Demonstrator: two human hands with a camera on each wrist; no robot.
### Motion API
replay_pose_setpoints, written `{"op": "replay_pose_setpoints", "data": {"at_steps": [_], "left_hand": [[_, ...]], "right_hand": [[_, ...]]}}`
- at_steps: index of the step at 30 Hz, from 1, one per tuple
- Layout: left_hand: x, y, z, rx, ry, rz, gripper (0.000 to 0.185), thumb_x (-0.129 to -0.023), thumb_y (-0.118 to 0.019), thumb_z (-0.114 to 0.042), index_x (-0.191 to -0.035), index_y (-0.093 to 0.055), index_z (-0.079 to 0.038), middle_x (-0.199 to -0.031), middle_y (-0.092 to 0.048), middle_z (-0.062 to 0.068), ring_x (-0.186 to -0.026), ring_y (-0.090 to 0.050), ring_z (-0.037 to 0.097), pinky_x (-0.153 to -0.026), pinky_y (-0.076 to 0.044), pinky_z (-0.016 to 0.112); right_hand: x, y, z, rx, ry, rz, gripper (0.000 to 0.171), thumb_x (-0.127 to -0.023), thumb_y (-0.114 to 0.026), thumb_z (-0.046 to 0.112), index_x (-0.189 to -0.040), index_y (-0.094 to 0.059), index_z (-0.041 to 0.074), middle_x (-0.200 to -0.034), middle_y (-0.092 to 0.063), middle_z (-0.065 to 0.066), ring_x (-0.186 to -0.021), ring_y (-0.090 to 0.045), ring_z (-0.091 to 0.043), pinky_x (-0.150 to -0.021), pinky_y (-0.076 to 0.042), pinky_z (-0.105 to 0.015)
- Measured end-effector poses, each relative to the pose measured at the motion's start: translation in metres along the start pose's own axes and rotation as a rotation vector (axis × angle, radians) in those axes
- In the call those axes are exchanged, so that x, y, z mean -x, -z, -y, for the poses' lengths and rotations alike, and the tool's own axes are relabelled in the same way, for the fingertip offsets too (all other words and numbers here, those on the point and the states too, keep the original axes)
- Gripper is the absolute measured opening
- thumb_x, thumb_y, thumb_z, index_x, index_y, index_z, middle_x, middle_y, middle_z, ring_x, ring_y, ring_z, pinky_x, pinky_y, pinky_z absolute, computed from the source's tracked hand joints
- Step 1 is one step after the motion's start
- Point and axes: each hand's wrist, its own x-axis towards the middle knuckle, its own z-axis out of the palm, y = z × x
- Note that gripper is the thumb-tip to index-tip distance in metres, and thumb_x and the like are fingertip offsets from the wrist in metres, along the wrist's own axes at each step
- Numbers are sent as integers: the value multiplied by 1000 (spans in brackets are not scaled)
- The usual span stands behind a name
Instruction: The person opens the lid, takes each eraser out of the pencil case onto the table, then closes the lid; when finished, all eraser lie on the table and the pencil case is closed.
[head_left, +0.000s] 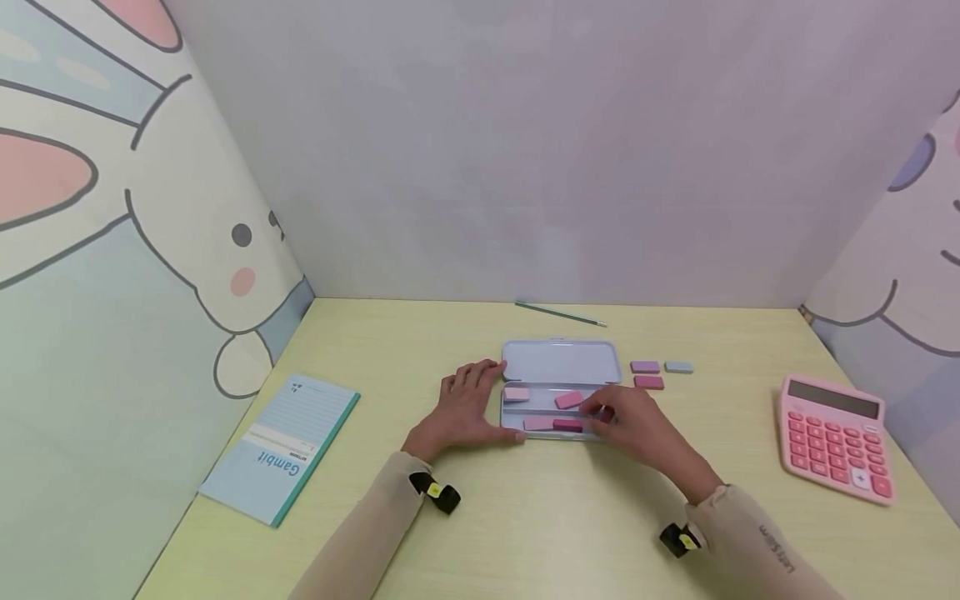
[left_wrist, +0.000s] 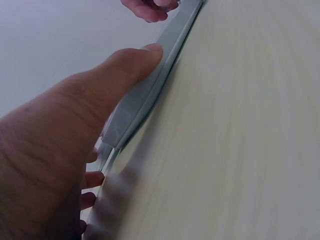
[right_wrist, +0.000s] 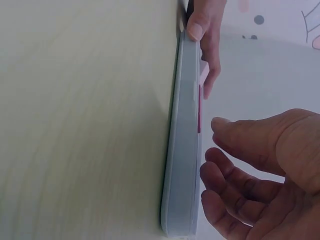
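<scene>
A pale blue pencil case [head_left: 561, 363] lies on the table with its lid folded back. Inside its tray are small rectangular blocks: a light pink one [head_left: 516, 394] at the back left, a pink one [head_left: 569, 401], a pale pink one [head_left: 537, 424] and a dark pink one [head_left: 567, 425] along the front. My left hand [head_left: 467, 410] is spread at the case's left end, thumb pressing the front wall [left_wrist: 145, 90]. Over the right end reaches my right hand [head_left: 637, 423], its fingers loosely bent and apart from the thumb, close to another dark block [head_left: 607, 414].
Right of the lid lie a lilac block [head_left: 645, 367], a magenta block [head_left: 648, 382] and a grey-blue block [head_left: 678, 367]. A green pencil [head_left: 561, 313] lies behind the case. A notebook [head_left: 281, 450] is at the left, a pink calculator [head_left: 836, 439] at the right.
</scene>
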Motion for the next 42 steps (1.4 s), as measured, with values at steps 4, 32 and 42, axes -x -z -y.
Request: {"op": "replay_pose_setpoints", "data": {"at_steps": [4,32,42], "left_hand": [[0,0,0,-4,1,-3,121,-80,-74,-80,-173,-20,-26,-175,-26,5,-161,-26,35,-125,-25,64],[0,-3,2,1,1,-11,121,-80,-73,-81,-173,-20,-26,-176,-26,5,-161,-25,35,-125,-24,64],[0,-2,0,-6,10,-4,121,-80,-73,-81,-173,-20,-26,-176,-26,4,-162,-25,34,-126,-23,64]], "right_hand": [[-1,-6,7,21,-14,16,12,-92,-80,4,-103,-83,6,-93,-76,-2,-82,-59,-13,-71,-50,-25],[-6,-23,8,92,6,-20,17,-91,-79,-5,-100,-84,8,-91,-75,-1,-80,-55,-12,-71,-47,-26],[-1,-6,4,47,-28,-101,20,-91,-74,-6,-99,-82,10,-96,-76,-4,-80,-56,-15,-69,-45,-25]]}}
